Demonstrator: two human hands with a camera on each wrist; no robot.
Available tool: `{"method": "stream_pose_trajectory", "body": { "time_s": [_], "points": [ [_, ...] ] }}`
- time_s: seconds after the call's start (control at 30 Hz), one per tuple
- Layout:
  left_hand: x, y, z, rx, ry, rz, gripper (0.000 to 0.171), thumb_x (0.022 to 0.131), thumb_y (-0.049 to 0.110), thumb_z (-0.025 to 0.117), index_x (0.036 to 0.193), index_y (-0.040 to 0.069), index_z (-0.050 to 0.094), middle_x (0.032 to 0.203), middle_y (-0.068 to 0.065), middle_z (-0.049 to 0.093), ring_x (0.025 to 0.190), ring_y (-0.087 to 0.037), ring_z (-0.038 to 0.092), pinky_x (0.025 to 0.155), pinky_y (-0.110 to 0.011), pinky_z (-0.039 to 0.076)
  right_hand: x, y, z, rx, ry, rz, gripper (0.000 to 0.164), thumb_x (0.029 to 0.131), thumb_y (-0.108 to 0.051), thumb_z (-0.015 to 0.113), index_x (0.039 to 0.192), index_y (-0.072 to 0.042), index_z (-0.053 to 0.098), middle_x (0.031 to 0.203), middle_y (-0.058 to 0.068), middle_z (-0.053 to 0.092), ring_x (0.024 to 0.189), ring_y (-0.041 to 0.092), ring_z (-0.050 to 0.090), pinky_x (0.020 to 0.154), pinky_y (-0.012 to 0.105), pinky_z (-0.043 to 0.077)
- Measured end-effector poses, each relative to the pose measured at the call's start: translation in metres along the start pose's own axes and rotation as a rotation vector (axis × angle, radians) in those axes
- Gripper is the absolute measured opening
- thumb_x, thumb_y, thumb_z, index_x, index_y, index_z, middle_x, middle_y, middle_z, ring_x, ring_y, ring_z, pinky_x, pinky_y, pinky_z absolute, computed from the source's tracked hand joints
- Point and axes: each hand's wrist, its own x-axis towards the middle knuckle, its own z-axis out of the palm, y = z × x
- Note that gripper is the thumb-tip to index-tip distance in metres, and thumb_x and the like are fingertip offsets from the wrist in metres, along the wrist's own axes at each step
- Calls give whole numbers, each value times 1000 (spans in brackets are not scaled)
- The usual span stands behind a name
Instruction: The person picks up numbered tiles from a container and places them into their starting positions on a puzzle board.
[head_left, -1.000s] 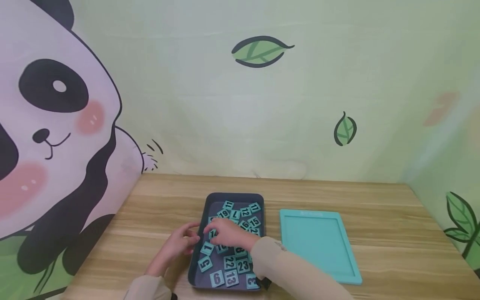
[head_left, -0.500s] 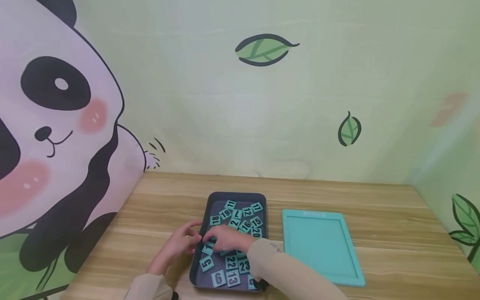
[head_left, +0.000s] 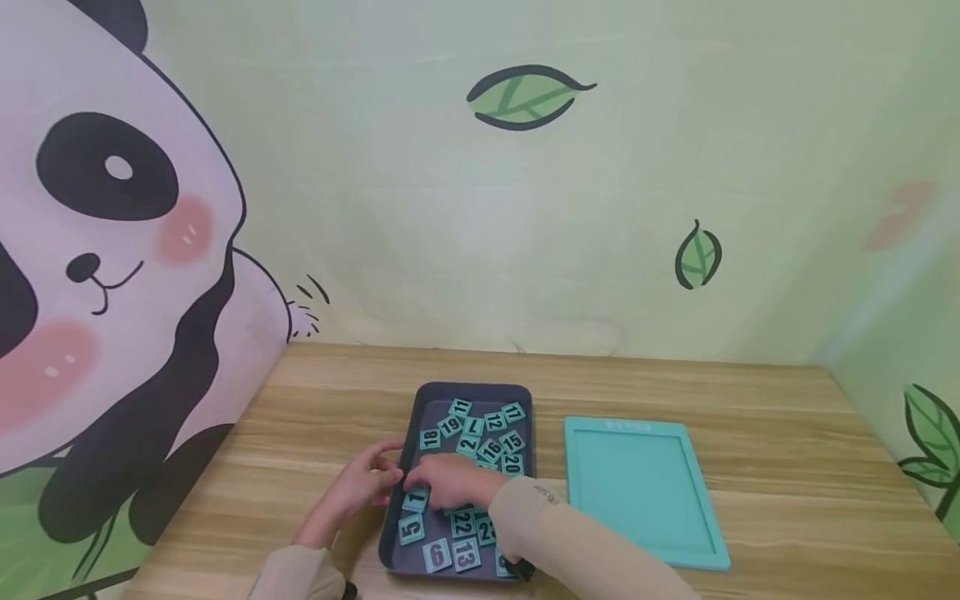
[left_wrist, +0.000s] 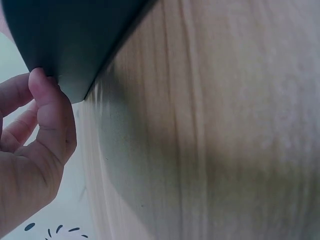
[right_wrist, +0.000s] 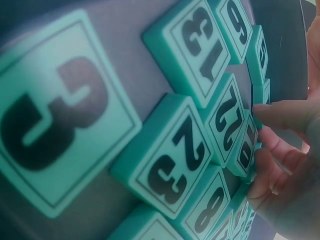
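L hand [head_left: 360, 482] is at the left side of the dark tray [head_left: 474, 390], w/ bent fingers [left_wrist: 42, 82] touching its rim, but can't tell if they pinch it. R hand [head_left: 453, 482] is over the middle of the tray, fingers bent down by the 10 tile [right_wrist: 246, 145] & nr the 1 tile [head_left: 416, 499], can't tell if they've got one; lots of blue-green # tiles [head_left: 412, 529] lie flat in the tray. Tray's on the wood counter [head_left: 315, 400], w/ a lt blue board [head_left: 645, 492] just to its right.
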Motion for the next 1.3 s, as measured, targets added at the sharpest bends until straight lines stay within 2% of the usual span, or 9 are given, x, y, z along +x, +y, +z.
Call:
{"method": "stream_pose_trajectory", "body": {
  "time_s": [0.2,0.47,0.63,0.77,0.87,1.03,1.17,1.3],
  "points": [
    [-1,2,2,-13,19,20,44,83,-2,51,125,9,46,90,-13,49,72,-19,53,56,-29,45,-2,-2,-1,-2,6,20,44,72,-5,64,112,-23,59,75,-8,51,65,5,47,58,18,38],
    [-1,3,4,-21,25,46,44,82,-4,52,124,7,47,87,-12,50,70,-19,53,54,-28,45,-4,-3,-2,-19,9,47,38,73,-9,64,108,-22,60,68,-7,51,60,7,47,55,19,38],
    [0,4,4,-11,18,43,44,82,-3,51,124,7,46,88,-12,50,71,-19,53,55,-29,45,-6,-2,-4,-26,14,50,30,71,-13,68,100,-19,62,68,-7,52,60,7,48,55,19,39],
    [0,4,3,2,11,36,44,83,-2,51,125,8,45,89,-13,50,72,-20,54,56,-29,46,-12,-2,-8,-18,21,17,20,69,-14,70,87,-17,61,68,-8,52,60,6,48,54,19,38],
    [1,3,3,10,13,31,44,83,-1,51,126,8,45,90,-13,51,73,-20,54,56,-30,46,-18,-1,-14,21,10,-11,18,69,-14,70,84,-17,59,69,-8,53,61,6,49,55,18,40],
    [2,0,2,-2,19,33,44,83,-1,51,125,9,46,89,-12,50,72,-19,53,56,-29,46,-30,6,-22,62,13,-45,20,70,-17,69,85,-17,56,72,-8,53,64,4,49,57,17,41],
    [2,-2,3,-25,19,48,44,82,-3,52,124,7,46,86,-12,49,70,-19,52,54,-28,45,-42,13,-27,56,68,-58,22,71,-22,70,89,-18,58,78,-8,55,69,3,49,61,16,41],
    [1,-3,3,-28,17,51,44,82,-2,52,125,7,45,86,-11,49,70,-18,52,54,-28,45,-58,24,-32,99,133,-63,24,72,-23,70,94,-18,61,83,-9,57,74,3,50,65,16,42]
  ]
}}
